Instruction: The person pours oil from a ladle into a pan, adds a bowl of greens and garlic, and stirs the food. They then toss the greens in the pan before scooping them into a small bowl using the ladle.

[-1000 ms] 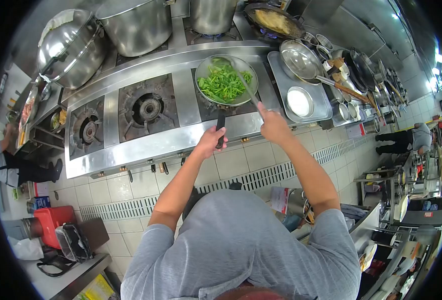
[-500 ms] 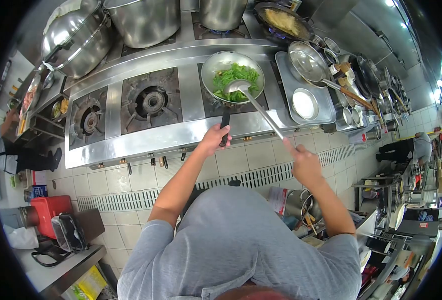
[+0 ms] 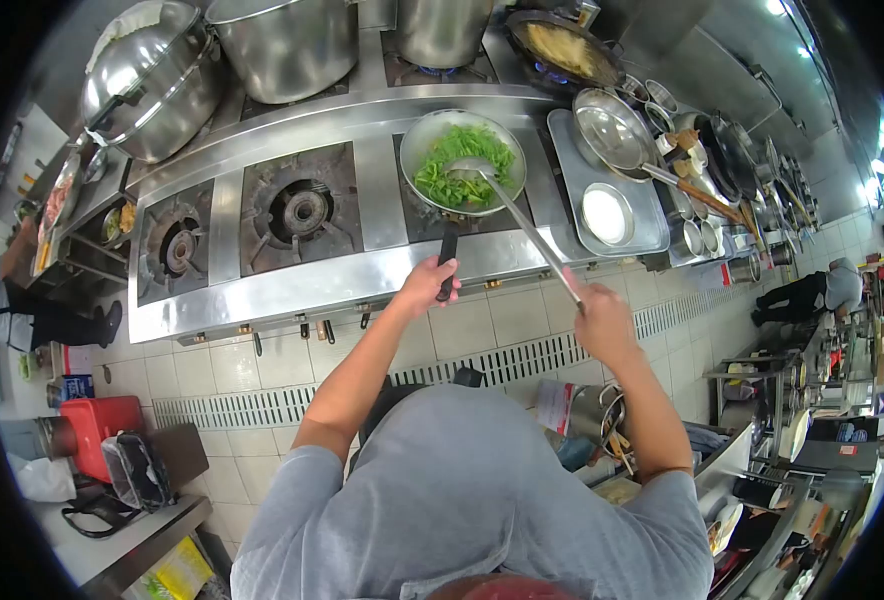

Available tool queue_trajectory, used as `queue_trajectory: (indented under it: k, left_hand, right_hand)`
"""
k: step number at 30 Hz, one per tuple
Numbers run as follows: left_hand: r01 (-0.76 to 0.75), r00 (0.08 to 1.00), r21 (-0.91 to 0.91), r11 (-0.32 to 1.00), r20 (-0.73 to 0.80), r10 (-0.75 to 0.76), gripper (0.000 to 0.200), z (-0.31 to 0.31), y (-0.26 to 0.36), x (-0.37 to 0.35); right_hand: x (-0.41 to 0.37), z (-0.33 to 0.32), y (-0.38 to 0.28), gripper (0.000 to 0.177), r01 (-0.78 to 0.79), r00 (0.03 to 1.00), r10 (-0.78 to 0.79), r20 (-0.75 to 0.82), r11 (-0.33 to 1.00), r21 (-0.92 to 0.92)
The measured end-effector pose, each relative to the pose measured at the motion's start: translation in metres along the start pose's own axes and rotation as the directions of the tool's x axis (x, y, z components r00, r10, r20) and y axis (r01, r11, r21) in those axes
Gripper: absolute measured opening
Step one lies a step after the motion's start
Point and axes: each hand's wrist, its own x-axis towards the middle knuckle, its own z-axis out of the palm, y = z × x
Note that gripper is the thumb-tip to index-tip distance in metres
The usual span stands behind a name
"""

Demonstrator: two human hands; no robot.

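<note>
My left hand [image 3: 430, 284] is closed around the black handle of a frying pan [image 3: 515, 150] on the right front burner. Chopped green leafy vegetables [image 3: 482, 146] lie heaped in the pan. The long metal handle of a ladle [image 3: 532, 232] runs into my right hand [image 3: 605, 325], whose fingers are wrapped round its end. The ladle's bowl rests among the greens, partly covering them. To the right of the pan, a metal tray [image 3: 589, 240] holds a round dish with white contents [image 3: 607, 215].
Large steel pots [image 3: 282, 50] stand on the back burners. A wok with frying food [image 3: 567, 50] sits over a blue flame at back right. A strainer [image 3: 617, 130] lies over the tray's far end. Other people [image 3: 827, 295] stand far right and far left.
The greens are heaped differently, spreading further up the pan. The ladle's bowl has shifted slightly left, and my right hand has moved a little with its handle. My left hand stays on the pan handle.
</note>
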Motion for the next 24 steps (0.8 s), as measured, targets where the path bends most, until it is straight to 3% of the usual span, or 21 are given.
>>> queue_trajectory:
  k: [5, 12, 16, 19, 24]
  left_hand:
    - [-0.002, 1.000, -0.010, 1.000, -0.027, 0.002, 0.030, 0.002, -0.006, 0.002]
    - [-0.011, 0.999, 0.010, 1.000, -0.034, 0.012, 0.030, 0.001, -0.003, 0.003]
    - [-0.007, 0.998, -0.005, 1.000, -0.055, 0.007, 0.031, 0.002, -0.003, 0.001]
    - [-0.002, 0.999, 0.003, 1.000, -0.048, 0.003, 0.031, 0.002, -0.002, 0.002]
    - [-0.025, 1.000, -0.016, 1.000, -0.016, 0.024, 0.031, -0.001, -0.006, 0.004]
  right_hand:
    - [0.046, -0.051, 0.000, 0.071, 0.022, 0.997, -0.034, -0.070, 0.987, -0.161]
    - [0.152, -0.058, -0.012, 0.057, 0.223, 0.974, -0.215, 0.070, 0.858, -0.463]
    - [0.137, -0.112, -0.037, 0.056, 0.323, 0.945, -0.231, 0.230, 0.765, -0.557]
    - [0.110, -0.122, -0.026, 0.059, 0.311, 0.950, -0.248, 0.187, 0.739, -0.598]
    - [0.036, -0.121, -0.018, 0.068, 0.149, 0.976, -0.050, 0.213, 0.863, -0.483]
